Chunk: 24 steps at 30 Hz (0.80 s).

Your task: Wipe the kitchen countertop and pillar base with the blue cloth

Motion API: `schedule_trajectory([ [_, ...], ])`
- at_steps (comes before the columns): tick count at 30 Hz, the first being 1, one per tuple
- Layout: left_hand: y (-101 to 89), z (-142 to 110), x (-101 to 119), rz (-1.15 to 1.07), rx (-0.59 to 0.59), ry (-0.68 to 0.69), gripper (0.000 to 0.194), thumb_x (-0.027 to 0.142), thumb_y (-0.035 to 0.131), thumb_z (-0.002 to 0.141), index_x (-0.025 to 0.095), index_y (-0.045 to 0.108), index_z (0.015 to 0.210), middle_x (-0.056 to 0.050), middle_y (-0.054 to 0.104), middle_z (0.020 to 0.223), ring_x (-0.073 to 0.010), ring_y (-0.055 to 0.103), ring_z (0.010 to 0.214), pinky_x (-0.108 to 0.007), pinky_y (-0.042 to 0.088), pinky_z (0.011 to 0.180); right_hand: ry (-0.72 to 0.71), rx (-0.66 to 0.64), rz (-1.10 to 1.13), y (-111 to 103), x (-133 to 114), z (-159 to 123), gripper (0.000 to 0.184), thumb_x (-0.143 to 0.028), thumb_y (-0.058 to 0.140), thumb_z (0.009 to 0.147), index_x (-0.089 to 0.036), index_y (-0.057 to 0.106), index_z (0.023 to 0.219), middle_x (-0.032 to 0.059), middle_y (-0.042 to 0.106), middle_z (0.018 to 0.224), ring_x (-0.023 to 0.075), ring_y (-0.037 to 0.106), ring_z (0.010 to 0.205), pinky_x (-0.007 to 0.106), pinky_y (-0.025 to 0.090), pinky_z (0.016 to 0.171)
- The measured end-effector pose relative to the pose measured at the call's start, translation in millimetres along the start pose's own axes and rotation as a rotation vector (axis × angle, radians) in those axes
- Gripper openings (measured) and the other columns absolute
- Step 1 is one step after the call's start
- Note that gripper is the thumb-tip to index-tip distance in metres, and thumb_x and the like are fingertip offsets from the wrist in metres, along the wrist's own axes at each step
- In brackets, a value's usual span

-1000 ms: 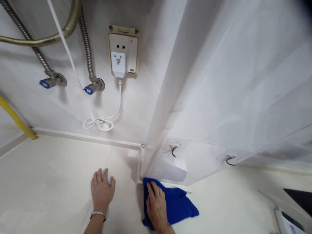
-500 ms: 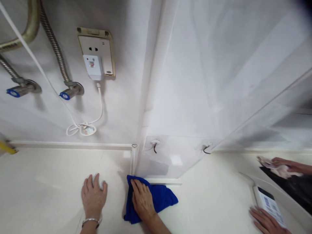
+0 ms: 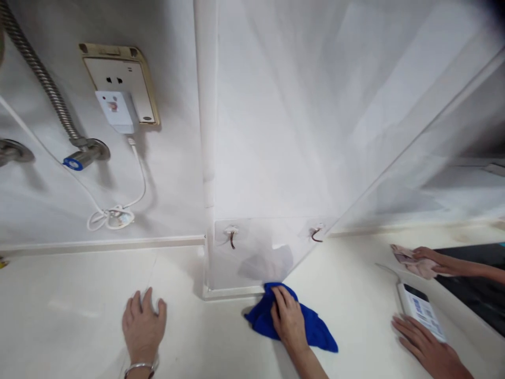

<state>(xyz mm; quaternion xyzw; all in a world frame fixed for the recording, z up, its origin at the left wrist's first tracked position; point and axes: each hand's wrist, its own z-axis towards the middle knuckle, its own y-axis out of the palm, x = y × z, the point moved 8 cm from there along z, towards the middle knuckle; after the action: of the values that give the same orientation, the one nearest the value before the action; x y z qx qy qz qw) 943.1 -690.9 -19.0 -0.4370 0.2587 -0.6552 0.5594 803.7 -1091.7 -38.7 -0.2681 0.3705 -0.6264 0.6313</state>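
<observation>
My left hand (image 3: 144, 326), with a silver bangle at the wrist, lies on the white countertop (image 3: 71, 300) with its fingers spread and nothing under them that I can see. My right hand (image 3: 290, 318) grips a blue cloth (image 3: 321, 329) and presses it on the counter. The cloth's upper edge touches the white base strip (image 3: 232, 293) near the right corner of the wall column (image 3: 260, 131). Folds of cloth stick out on both sides of that hand.
Another person's hand (image 3: 428, 260) holds a pinkish cloth (image 3: 406, 259) at the right, beside a black panel (image 3: 477, 284). Their other hand (image 3: 426, 339) rests near a white box-shaped device (image 3: 422, 310). Two hooks (image 3: 232, 239) jut from the column. A plugged socket (image 3: 145, 95) and valve (image 3: 81, 158) are left.
My right hand has slid the blue cloth rightward along the column's base toward its right corner. My left hand stays spread on the counter. The view has shifted to the right.
</observation>
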Motion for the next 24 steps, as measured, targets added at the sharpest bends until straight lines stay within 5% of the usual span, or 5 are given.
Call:
schedule_trajectory([
  [4, 3.4, 0, -2, -0.013, -0.006, -0.014, 0.055, 0.04, 0.047, 0.088, 0.015, 0.055, 0.135, -0.021, 0.047, 0.148, -0.0372, 0.036, 0.143, -0.056, 0.035, 0.114, 0.091, 0.047, 0.027, -1, 18, -3, 0.042, -0.016, 0.044, 0.092, -0.017, 0.054, 0.132, 0.015, 0.061, 0.129, 0.027, 0.057, 0.118, 0.042, 0.052, 0.09],
  [9, 3.3, 0, 1, -0.007, 0.014, 0.005, 0.056, 0.04, 0.044, 0.089, 0.012, 0.055, 0.135, -0.023, 0.046, 0.148, -0.0374, 0.036, 0.143, -0.055, 0.034, 0.115, 0.241, 0.22, 0.087, 0, -12, -2, 0.044, -0.02, 0.046, 0.091, -0.012, 0.052, 0.134, 0.0211, 0.058, 0.13, 0.0308, 0.054, 0.121, 0.049, 0.052, 0.093],
  [18, 4.5, -2, 0, 0.023, -0.031, -0.025, 0.056, 0.041, 0.041, 0.09, 0.013, 0.054, 0.137, -0.022, 0.045, 0.149, -0.0343, 0.032, 0.145, -0.051, 0.031, 0.117, 0.224, 0.146, 0.222, 40, -87, -9, 0.05, -0.024, 0.044, 0.094, -0.014, 0.047, 0.143, 0.0219, 0.054, 0.137, 0.0334, 0.048, 0.133, 0.052, 0.054, 0.096],
  [24, 5.3, 1, -3, -0.045, -0.102, -0.085, 0.061, 0.041, 0.047, 0.083, 0.016, 0.052, 0.138, -0.019, 0.044, 0.15, -0.0379, 0.036, 0.14, -0.057, 0.032, 0.113, 0.276, 0.021, 0.474, 13, -80, 10, 0.048, -0.027, 0.053, 0.089, -0.018, 0.05, 0.136, 0.0175, 0.057, 0.133, 0.0274, 0.06, 0.119, 0.044, 0.057, 0.094],
])
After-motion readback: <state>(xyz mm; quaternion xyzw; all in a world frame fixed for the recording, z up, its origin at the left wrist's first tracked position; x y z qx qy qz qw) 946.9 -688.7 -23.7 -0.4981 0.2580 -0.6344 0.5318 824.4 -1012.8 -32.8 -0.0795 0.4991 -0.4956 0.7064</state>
